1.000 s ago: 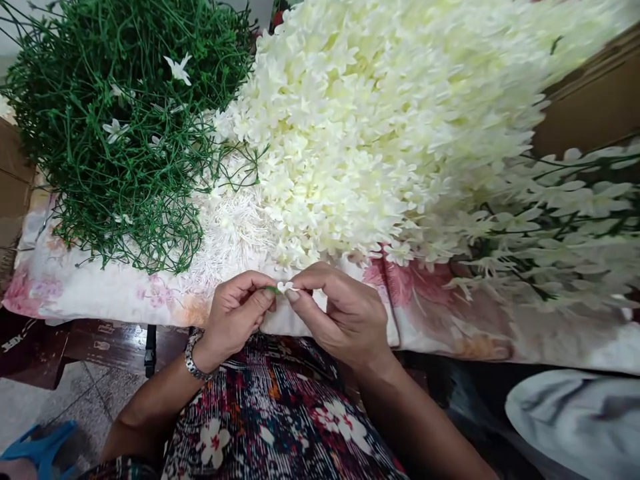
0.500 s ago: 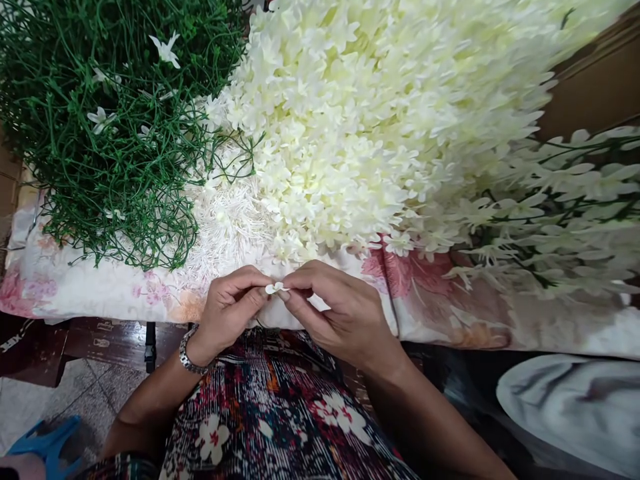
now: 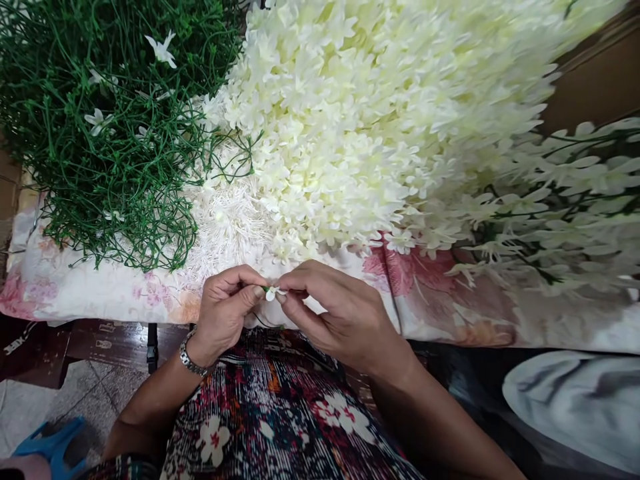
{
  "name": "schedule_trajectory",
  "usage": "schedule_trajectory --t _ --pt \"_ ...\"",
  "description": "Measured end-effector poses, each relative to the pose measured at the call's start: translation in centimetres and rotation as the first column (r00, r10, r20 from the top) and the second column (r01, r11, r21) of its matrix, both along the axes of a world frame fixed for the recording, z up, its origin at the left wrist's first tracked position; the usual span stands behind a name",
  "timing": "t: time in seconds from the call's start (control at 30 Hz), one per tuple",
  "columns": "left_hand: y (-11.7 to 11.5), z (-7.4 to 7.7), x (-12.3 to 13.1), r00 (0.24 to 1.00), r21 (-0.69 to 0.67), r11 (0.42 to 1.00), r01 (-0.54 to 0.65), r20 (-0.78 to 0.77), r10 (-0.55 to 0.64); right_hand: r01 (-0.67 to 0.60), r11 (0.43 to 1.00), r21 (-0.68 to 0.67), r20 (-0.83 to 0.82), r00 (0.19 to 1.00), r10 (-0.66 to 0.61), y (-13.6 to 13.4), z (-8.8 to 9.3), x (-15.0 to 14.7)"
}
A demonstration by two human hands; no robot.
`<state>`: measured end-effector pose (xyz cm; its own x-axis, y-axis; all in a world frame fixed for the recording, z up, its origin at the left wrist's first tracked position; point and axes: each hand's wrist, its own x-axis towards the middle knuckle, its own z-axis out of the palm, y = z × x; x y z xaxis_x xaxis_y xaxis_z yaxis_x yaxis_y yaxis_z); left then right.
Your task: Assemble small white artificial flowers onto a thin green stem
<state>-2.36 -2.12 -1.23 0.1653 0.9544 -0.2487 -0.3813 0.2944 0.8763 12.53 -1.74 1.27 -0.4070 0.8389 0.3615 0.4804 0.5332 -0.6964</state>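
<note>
A single head-worn camera is looking forward and steeply down over the patterned garment (image 3: pixel 280 420) at lower centre, framing the left hand (image 3: pixel 226 308) and right hand (image 3: pixel 337 310) nearby, below mid-frame, with the worktop (image 3: pixel 105 293) spanning the full width.

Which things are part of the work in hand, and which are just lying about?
Work:
left hand
right hand
small white flower between them
probably green stems, heaped white flowers, flowering sprays

Apparently just around:
cardboard
blue plastic thing
black strap
</note>
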Motion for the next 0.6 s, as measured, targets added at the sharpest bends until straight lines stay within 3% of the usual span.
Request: schedule_trajectory --t 0.23,0.4,0.6 --pt "0.11 0.13 -0.19 0.999 -0.021 1.0 -0.002 0.04 0.003 0.021 0.992 0.122 0.027 0.999 -0.025 -0.43 0.3 0.21" --pt "0.05 -0.06 -0.27 0.999 0.057 0.998 -0.011 0.048 0.008 -0.014 0.944 0.329 0.12 0.992 -0.027 -0.7 0.51 0.16" --pt "0.01 -0.42 -0.32 0.997 0.114 0.993 0.007 0.077 -0.016 -0.054 0.899 0.434 0.18 0.983 -0.029 -0.93 0.07 0.05"
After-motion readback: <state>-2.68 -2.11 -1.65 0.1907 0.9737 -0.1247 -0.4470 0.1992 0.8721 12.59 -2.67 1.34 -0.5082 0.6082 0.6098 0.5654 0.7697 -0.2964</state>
